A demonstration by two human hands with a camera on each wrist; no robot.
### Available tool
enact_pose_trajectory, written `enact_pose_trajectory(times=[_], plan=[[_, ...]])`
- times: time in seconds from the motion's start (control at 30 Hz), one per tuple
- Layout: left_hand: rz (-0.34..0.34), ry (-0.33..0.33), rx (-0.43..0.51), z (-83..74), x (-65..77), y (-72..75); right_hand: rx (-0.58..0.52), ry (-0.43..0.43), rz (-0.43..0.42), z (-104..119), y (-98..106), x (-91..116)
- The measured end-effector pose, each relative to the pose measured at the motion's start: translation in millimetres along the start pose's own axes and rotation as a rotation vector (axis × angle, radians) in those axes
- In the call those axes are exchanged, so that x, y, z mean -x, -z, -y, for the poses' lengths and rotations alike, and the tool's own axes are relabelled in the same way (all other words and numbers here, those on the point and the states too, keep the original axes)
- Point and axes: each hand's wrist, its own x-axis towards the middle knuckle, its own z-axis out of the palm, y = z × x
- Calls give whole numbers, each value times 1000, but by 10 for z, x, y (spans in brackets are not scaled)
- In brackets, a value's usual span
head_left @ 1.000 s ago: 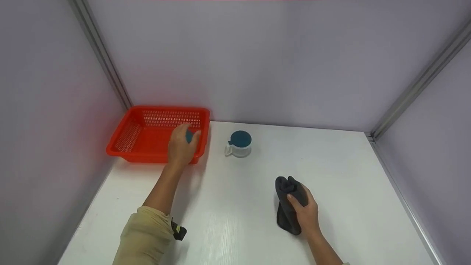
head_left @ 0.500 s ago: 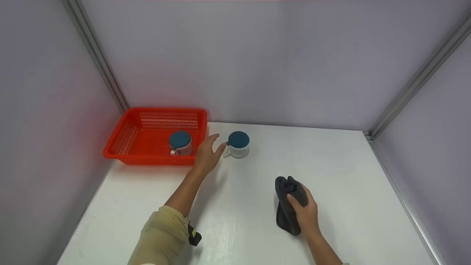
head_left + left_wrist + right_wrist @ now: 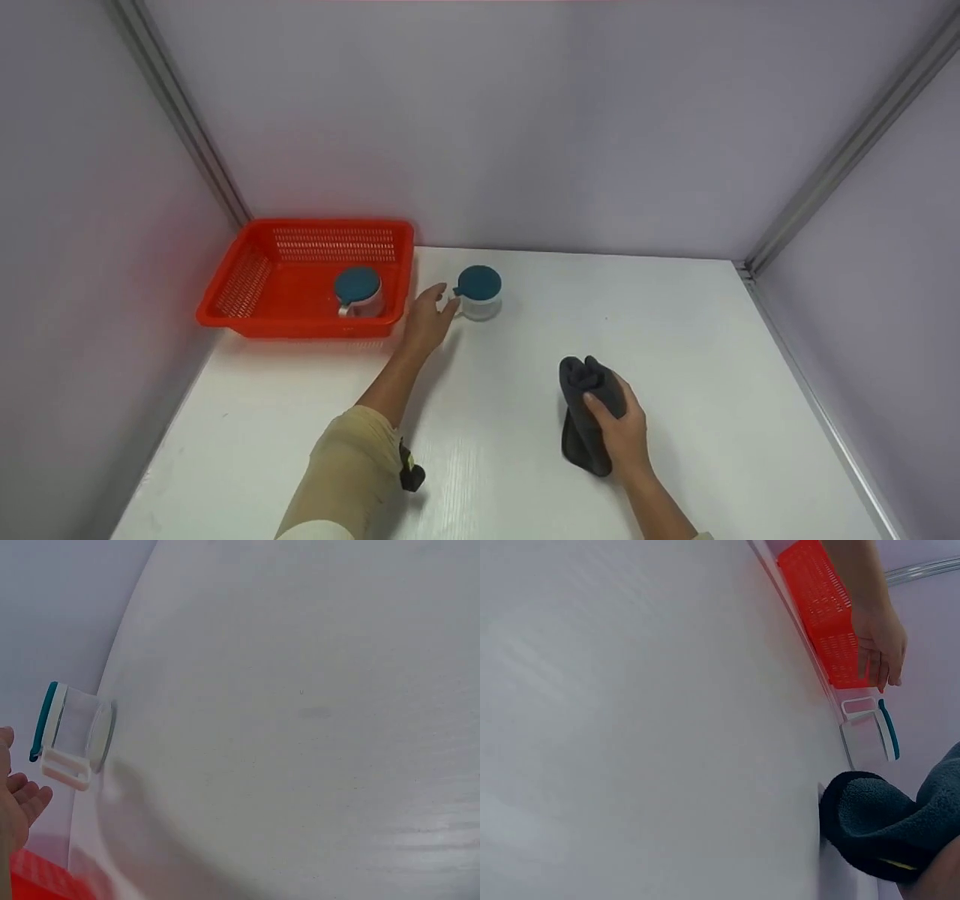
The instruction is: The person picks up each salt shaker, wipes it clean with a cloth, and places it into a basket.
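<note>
Partly hidden: right hand [image 3: 628, 431], fingers curled round gray cloth [image 3: 580, 424]; left hand [image 3: 427, 322], fingers parted beside jar [image 3: 478, 285], contact unclear.

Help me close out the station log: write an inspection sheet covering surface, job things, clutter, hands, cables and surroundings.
Surface: white table, a few small dark specks.
Job things: red basket at the back left; first cup upright inside it; second cup upright on the table, right of the basket; both lidded. Grey cloth, bunched.
Clutter: nothing seen.
Hands: left hand by the second cup, not gripping it; right hand grips the cloth.
Cables: nothing seen.
Surroundings: pale walls, metal corner strips.
</note>
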Motion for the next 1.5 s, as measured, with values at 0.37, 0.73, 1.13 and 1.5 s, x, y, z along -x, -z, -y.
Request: enact_pose_trajectory(times=[0.37,0.73,1.13,1.5], plan=[[36,86,70,213,-132,-178,4,-24,-9,-4,45,-61],[15,82,101,214,-195,-266,16,20,-62,4,70,-126],[-65,63,87,226,-146,-300,29,-26,-65,20,98,-149],[-123,76,50,237,-63,-258,-2,-37,-47,-30,95,-154]])
